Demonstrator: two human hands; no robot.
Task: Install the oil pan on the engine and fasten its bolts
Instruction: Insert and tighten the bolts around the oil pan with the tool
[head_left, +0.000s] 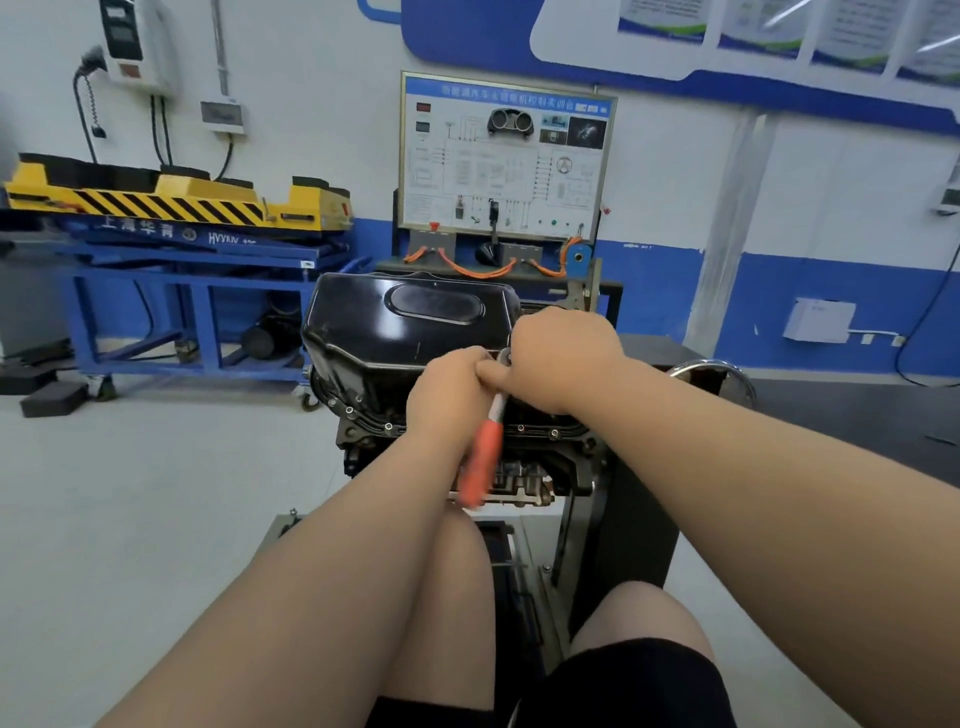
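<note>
bright, even light | glare on posters | ratchet motion-blurred | frame edges bowed

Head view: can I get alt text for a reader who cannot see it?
A person's left hand and right hand meet at the head of an orange-handled ratchet at the near edge of a black oil pan seated on an engine. The right hand grips the ratchet; the left hand's fingers are hidden.
</note>
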